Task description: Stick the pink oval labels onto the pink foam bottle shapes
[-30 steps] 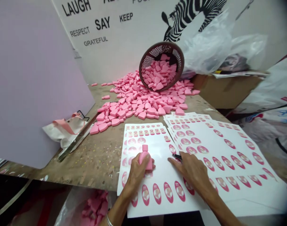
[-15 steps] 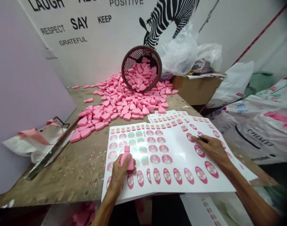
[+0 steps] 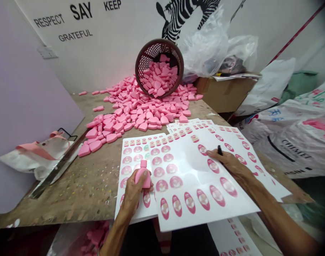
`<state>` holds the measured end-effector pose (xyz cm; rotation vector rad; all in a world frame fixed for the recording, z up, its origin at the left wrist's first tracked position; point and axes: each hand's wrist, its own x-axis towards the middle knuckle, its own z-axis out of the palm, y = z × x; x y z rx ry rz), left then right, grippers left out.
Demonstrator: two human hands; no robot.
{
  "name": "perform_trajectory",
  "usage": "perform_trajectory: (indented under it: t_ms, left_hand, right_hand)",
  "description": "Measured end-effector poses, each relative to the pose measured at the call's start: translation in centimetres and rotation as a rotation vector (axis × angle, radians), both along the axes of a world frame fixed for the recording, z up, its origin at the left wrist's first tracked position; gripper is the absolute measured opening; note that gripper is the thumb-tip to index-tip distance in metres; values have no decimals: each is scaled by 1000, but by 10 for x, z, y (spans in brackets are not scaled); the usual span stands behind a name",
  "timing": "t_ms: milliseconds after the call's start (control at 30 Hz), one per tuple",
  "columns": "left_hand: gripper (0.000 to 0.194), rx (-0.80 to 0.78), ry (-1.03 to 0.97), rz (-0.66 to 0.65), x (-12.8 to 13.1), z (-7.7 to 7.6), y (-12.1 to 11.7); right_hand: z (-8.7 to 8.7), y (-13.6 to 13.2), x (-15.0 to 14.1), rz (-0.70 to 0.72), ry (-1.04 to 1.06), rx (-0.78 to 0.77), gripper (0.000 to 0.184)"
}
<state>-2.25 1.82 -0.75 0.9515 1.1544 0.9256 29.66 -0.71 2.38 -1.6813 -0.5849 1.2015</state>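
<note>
Fingers of the left hand (image 3: pixel 133 190) curl snugly round one bottle (image 3: pixel 143 175), seven o'clock; the right hand (image 3: pixel 232 165) grips one tool (image 3: pixel 219 150), thumb on one sheet (image 3: pixel 189 177), four o'clock. Three o'clock, one sack (image 3: pixel 274 129): "CHIMEI". Towards eleven, wall (image 3: pixel 104 57), four words: "RESPECT", "SAY", "KEEP", "GRATEFUL".

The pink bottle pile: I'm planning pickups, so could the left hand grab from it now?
Probably not freely: the left hand holds a pink bottle, though nothing visible blocks its way to the pile.
</note>
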Motion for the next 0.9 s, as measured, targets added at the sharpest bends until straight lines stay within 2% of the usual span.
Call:
perform_trajectory:
  t_ms: [67,167,267,367,500,567,633,767,900]
  left_hand:
    - [46,-29,-42,8,-4,5,-1]
    - [45,-52,-83,64,-18,13,0]
    - [43,-44,-109,154,-37,17,2]
    - [44,-37,-81,176,-48,14,0]
    - [45,-23,18,121,-49,3,-4]
    - [45,1,42,105,-48,-2,-4]
    - [45,18,55,103,-47,-4,-4]
    - [45,25,83,114,-47,-5,-3]
    - [45,24,87,128,-46,-5,-4]
  right_hand:
    - [5,7,-30,52,16,48,34]
    - [0,21,-74,143,-80,139,39]
    - [-16,34,-110,214,-285,219,43]
    - [-32,43,-135,257,-575,270,42]
    - [-39,48,-146,373,-992,111,31]
    - [-38,49,-146,359,-1168,59,32]
    - [-35,49,-147,355,-1285,74,36]
    - [-32,43,-153,451,-1338,59,27]
    - [-31,33,-162,465,-1301,72,21]
